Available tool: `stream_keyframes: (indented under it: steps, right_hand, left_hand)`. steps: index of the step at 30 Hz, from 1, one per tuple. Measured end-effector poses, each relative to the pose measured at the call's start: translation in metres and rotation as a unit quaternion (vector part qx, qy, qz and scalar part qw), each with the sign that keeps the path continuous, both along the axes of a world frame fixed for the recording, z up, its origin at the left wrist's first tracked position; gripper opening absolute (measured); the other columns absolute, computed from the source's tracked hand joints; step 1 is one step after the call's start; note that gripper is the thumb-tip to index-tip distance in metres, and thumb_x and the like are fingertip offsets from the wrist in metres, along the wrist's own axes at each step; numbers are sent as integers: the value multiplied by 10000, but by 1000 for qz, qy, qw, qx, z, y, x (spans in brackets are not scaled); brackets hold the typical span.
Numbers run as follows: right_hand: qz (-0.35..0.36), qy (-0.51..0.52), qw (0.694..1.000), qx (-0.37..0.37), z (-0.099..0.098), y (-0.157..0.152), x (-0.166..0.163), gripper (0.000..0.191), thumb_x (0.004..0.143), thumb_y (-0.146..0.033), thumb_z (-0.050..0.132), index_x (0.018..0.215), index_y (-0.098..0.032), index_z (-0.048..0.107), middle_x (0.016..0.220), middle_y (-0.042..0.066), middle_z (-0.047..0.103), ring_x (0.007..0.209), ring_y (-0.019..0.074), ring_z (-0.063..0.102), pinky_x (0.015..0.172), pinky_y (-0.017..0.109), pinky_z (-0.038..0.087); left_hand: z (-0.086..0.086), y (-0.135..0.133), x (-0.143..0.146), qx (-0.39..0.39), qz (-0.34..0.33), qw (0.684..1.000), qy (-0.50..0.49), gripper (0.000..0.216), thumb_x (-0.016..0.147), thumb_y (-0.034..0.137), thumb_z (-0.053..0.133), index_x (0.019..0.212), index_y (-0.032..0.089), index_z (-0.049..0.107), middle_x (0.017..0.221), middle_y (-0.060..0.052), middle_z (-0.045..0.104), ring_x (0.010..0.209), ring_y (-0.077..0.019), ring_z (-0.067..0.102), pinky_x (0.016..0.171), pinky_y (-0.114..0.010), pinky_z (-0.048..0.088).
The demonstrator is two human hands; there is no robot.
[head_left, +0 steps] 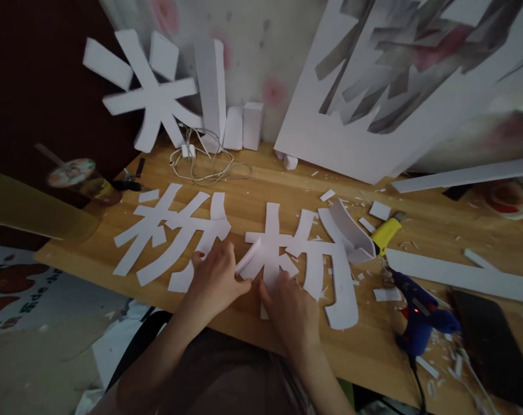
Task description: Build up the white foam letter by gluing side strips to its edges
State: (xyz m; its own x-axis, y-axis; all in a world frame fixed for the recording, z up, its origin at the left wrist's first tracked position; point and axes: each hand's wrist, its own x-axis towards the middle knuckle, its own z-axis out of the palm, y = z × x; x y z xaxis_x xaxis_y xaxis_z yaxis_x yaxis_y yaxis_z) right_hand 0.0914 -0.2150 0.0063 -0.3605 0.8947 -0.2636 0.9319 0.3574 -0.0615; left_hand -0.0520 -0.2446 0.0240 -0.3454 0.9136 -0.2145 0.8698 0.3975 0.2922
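A flat white foam-board character [271, 242] lies on the table before me. On its left side a thin curved foam strip [249, 257] stands on edge; a taller curved strip [350, 227] stands on its right side. My left hand [216, 276] is at the lower end of the small strip, thumb and fingers apart; I cannot tell whether it touches. My right hand [291, 308] has its thumb and fingertips at either side of the character's lower middle stroke, gripping it. Another flat foam character [175, 230] lies to the left, partly hidden behind my left hand.
At the right are a blue glue gun [419, 317] with a red light, a yellow utility knife [386, 233], a dark flat device [490, 340] and foam scraps. A lidded drink cup [82, 178] stands left. A coiled cable [209, 158] and raised foam characters [151, 95] are behind.
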Motion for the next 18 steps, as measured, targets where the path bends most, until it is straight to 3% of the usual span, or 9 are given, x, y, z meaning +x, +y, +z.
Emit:
stream_keyframes:
  steps: [5,9,12,18]
  right_hand:
    - [-1,-49,998,26,-2,-4,0,407,987,-503,463,952,-132,627,751,138,732,662,270,742,498,292,463]
    - [-14,-53,998,-6,-3,-4,0,361,982,-506,483,962,-165,601,746,87,740,674,273,746,493,290,408]
    - [-35,-46,998,-24,-2,-2,-1,336,977,-498,494,941,-176,586,724,78,735,691,288,747,498,293,373]
    - [-70,2,996,-46,-5,2,0,296,930,-479,568,809,-209,559,650,53,705,638,281,726,502,288,325]
  left_hand:
    - [-29,-34,-5,89,45,995,-23,345,730,296,740,1010,189,567,1037,-83,655,1071,-317,612,967,-541,348]
    - [-46,-37,4,156,69,985,-21,327,728,380,772,969,212,627,987,-75,647,1037,-318,594,971,-532,328]
    - [-46,-30,8,181,69,981,-33,274,774,428,729,927,215,650,940,-67,654,1010,-300,598,973,-514,316]
    - [-36,-17,7,136,44,990,-13,221,773,400,683,781,186,630,792,-68,660,876,-281,611,956,-510,331]
